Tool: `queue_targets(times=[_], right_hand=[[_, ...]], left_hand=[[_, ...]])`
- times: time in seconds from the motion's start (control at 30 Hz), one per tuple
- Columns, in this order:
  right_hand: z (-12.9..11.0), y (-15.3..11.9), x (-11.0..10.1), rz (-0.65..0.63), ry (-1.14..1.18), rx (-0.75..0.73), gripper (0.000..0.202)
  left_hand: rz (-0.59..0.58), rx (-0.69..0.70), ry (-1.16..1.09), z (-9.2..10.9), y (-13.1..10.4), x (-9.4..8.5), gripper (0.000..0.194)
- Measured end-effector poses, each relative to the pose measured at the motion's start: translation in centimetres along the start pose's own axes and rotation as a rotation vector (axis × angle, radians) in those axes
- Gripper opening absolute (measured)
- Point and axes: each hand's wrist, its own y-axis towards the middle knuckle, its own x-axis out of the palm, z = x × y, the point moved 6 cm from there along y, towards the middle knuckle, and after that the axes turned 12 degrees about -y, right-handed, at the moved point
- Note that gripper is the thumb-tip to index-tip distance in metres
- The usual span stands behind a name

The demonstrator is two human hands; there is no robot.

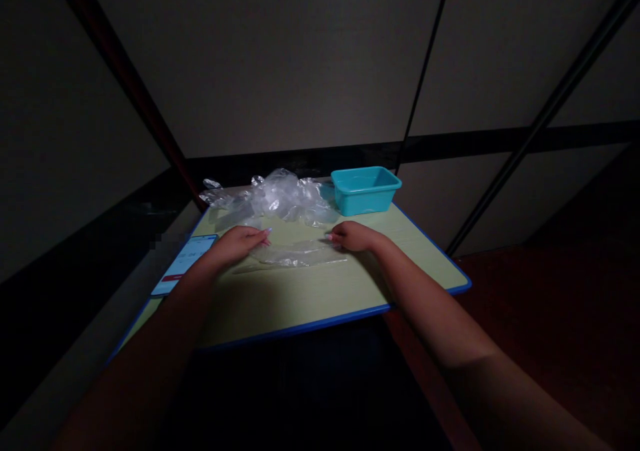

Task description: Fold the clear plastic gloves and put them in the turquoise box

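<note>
A clear plastic bag (pixel 300 254) stretches flat between my two hands, low over the table. My left hand (pixel 243 242) pinches its left end between thumb and fingers. At the opposite end, my right hand (pixel 353 236) has its fingers closed on the bag's upper right corner. Just beyond them lies a crumpled heap of clear plastic bags (pixel 280 197), too tangled to tell apart.
The pale yellow table (pixel 300 304) has a blue edge. At its back right stands a turquoise plastic basket (pixel 364 201). A phone (pixel 183 264) with a lit screen lies by the left edge, partly behind my left forearm. Panelled walls (pixel 290 71) rise behind.
</note>
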Motion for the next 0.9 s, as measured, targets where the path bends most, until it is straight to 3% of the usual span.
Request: queue_targets(times=[0.1,0.27,0.43,0.5,0.7,0.9], right_hand=[[-0.1,-0.1,0.0,-0.003,0.026,-0.011,0.031],[0.2,0.0,0.5,-0.042,0.075,-0.028,0.021],[0.4,0.4,0.9,-0.036,0.061,-0.069,0.010],[0.4,0.5,1.0,-0.028,0.055,-0.072,0.009],[0.5,0.5,0.9,-0.014,0.050,-0.060,0.008],[0.4,0.4,0.8,-0.009,0.025,-0.058,0.010]], left_hand=[[-0.121,-0.009,0.003,0.8,0.7,0.4,0.050],[-0.287,-0.003,0.213,2.2,1.7,1.4,0.042],[-0.409,-0.040,0.271,1.8,2.4,2.6,0.039],[-0.417,-0.059,0.265,1.5,2.5,2.7,0.039],[-0.268,-0.039,0.225,1.6,2.4,1.1,0.037],[-0.376,-0.100,0.224,0.4,1.6,-0.5,0.037]])
